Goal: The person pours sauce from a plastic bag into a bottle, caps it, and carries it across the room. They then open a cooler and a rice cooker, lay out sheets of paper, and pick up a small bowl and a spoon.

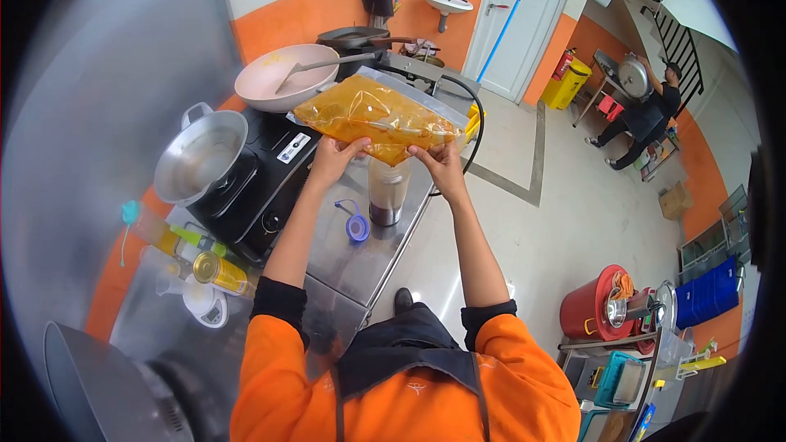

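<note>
A clear plastic bag (372, 115) of orange-brown liquid is held up between both hands, above a steel table. My left hand (334, 160) pinches its lower edge on the left, and my right hand (442, 164) grips the lower edge on the right. Right below the bag stands a clear bottle (387, 192) with dark contents at its bottom; the bag hides its top. A blue cap (357, 227) lies on the table just left of the bottle.
Left of the hands, a black stove (270, 188) carries a metal wok (201, 155) and a pink pan (286, 74) with a spatula. A yellow can (221, 272) and scale (205, 303) sit nearer. Another person (647, 115) stands far right, holding a large pot lid.
</note>
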Motion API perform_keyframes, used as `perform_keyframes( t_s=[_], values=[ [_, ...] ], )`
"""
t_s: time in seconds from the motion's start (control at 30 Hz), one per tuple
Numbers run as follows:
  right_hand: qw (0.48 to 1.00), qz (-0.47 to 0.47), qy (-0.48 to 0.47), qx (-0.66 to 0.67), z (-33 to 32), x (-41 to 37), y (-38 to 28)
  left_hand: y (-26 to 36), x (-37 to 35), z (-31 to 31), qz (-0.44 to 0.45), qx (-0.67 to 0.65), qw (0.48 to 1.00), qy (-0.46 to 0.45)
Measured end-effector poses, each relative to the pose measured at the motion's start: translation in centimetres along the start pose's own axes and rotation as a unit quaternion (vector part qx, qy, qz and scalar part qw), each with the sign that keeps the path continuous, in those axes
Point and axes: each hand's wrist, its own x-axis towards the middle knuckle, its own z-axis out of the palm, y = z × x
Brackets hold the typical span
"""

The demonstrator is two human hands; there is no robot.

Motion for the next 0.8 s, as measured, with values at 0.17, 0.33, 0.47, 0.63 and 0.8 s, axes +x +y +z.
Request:
perform_keyframes(
  t_s=[0.17, 0.33, 0.47, 0.63, 0.8],
  values=[
    [0.995, -0.101, -0.025, 0.011, 0.8, -0.2, 0.6, 0.2, 0.2, 0.0, -0.005, 0.011, 1.000, 0.001],
    [0.998, -0.068, -0.001, -0.014, 0.6, 0.1, 1.0, -0.1, 0.5, 0.1, 0.021, 0.037, 0.999, 0.010],
    [0.995, -0.102, 0.012, -0.004, 0.7, 0.2, 1.4, -0.4, 0.5, 0.0, 0.018, 0.045, 0.999, 0.014],
    [0.990, -0.114, -0.001, -0.079, 0.3, 0.4, 2.3, -0.4, 0.7, 0.1, 0.031, 0.032, 0.999, 0.013],
    [0.991, -0.129, -0.005, -0.043, 1.2, 0.3, 1.8, 0.5, 0.1, 0.5, 0.037, 0.000, 0.999, -0.010]
  ],
)
